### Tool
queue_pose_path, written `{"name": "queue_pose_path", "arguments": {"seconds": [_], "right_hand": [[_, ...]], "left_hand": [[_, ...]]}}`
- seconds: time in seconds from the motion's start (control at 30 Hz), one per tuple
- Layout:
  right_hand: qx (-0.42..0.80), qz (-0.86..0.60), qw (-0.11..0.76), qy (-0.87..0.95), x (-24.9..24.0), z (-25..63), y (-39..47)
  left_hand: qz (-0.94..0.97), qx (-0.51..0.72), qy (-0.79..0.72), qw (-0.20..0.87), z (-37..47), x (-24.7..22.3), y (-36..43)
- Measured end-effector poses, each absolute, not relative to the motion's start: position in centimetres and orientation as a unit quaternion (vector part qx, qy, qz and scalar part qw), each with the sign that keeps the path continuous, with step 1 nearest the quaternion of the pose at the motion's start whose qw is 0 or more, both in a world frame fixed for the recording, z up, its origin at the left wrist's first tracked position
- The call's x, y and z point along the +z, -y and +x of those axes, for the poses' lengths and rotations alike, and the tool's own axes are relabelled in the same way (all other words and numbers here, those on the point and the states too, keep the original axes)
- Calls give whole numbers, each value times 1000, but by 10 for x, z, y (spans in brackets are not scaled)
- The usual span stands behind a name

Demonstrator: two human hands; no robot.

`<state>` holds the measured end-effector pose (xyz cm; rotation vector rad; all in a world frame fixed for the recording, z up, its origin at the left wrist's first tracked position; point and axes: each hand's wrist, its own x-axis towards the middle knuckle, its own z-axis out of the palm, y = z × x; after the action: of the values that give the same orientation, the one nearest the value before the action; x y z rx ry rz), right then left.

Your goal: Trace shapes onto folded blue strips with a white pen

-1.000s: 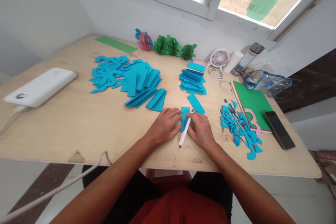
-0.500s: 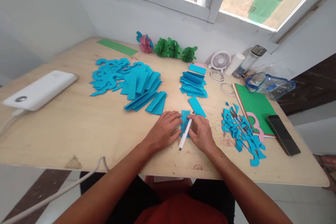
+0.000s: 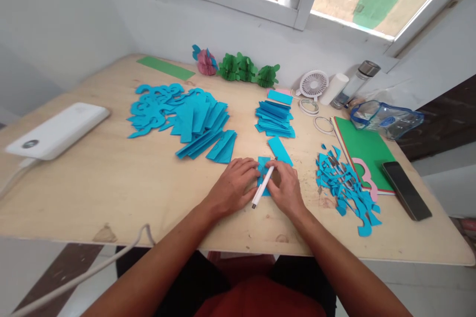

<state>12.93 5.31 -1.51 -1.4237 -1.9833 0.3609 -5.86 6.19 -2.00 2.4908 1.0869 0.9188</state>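
Note:
A small blue paper strip lies on the wooden table between my hands. My right hand is closed round a white pen, its fingers at the strip's right side and the pen slanting across the paper. At the strip's left edge rests my left hand, palm down with fingers bent, touching the paper. Just beyond is another blue strip, lying slantwise. A stack of blue strips is farther back, and folded blue pieces lie left of it.
Blue cut-out shapes spread at the left, near a white power bank with a cable. Blue scraps, a green sheet and a phone lie right. Green paper figures and a small fan stand behind.
The pen's near end has shifted slightly left and up in my right hand. The view has moved a little; both hands stay at the strip.

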Motion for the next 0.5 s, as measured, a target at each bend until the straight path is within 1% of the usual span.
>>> {"name": "queue_pose_path", "arguments": {"seconds": [0.23,0.5], "right_hand": [[148,-537,336,760,-15,129,-53],[153,-538,324,763,-14,130,-53]], "left_hand": [[861,316,-375,137,-59,-19,-61],[865,310,-368,139,-59,-19,-62]]}}
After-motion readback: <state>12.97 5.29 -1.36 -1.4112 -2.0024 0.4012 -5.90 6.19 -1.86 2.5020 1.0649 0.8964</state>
